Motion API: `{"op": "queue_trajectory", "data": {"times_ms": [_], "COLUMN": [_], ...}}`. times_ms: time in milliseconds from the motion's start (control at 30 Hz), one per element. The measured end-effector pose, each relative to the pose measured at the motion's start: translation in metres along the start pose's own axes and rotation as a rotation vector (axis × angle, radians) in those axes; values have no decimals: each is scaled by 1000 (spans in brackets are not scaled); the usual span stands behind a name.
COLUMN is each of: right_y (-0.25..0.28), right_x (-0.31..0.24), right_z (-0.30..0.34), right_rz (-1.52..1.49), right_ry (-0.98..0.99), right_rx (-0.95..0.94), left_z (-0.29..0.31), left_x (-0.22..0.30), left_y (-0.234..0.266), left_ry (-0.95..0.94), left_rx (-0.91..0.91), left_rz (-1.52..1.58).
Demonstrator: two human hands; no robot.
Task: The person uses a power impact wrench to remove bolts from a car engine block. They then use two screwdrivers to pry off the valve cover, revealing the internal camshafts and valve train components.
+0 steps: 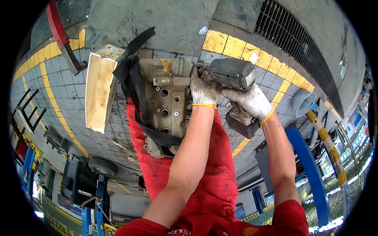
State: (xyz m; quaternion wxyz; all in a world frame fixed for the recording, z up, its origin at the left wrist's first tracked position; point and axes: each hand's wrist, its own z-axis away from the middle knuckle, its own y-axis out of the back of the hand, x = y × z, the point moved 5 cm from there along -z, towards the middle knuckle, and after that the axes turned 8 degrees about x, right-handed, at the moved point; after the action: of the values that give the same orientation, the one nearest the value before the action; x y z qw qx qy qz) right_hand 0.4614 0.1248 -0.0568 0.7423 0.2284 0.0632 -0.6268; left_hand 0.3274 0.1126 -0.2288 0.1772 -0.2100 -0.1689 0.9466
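Crosswise: power tool (232,71) at the far right corner of the engine cover (171,104)

Position. Engine cover lies ahead of the person and left of both hands, between the legs of the red trousers (220,157). Its long axis runs away from the body, with the row of round holes along it. Tool body lies roughly at right angles to that axis, nose pointing left, just beside the round cap (181,67) at the far end. Key relation: nose to cover edge. Contact there cannot be confirmed; fingers hide it.

Hands. Left hand (205,90) is the nearer to the cover, fingers curled at the tool's nose; whether they grip the nose or something under it, cannot tell. Right hand (252,102), farther out, is closed around the tool's handle, above the battery pack (242,125). A black strap (133,76) runs along the cover's left side and bends across its near end.

Markings. Dark rectangular label (155,69) on the cover's far left part, characters on it, not transcribed. Red shirt (289,218) bears white lettering, cut off by the lower edge, and a yellow emblem (250,231). Green banner (59,220), lower left, carries yellow characters, bent by the lens. No maker's mark made out on the tool.
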Motion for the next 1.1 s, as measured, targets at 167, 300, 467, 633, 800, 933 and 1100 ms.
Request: {"op": "queue_trajectory", "data": {"times_ms": [167, 300, 467, 633, 800, 933, 1100], "right_y": [-7, -1, 1, 1, 5, 12, 16], "right_x": [5, -10, -21, -14, 5, -5, 10], "right_z": [-19, -18, -21, -26, -36, -20, -10], "right_rz": [-6, 44, 131, 99, -20, 27, -89], "right_ry": [73, -59, -52, 100, 117, -44, -92], "right_rx": [65, -14, -38, -10, -40, -3, 42], "left_z": [-7, 4, 1, -4, 0, -7, -21], "left_x": [-8, -14, -14, -15, -15, -7, -8], "left_y": [-21, -30, -22, -22, -19, -15, -32], "left_ry": [-28, -10, 39, -66, -90, -143, -229], "left_rx": [139, 217, 188, 196, 191, 270, 475], "left_rz": [97, 192, 251, 150, 154, 11, -4]}}
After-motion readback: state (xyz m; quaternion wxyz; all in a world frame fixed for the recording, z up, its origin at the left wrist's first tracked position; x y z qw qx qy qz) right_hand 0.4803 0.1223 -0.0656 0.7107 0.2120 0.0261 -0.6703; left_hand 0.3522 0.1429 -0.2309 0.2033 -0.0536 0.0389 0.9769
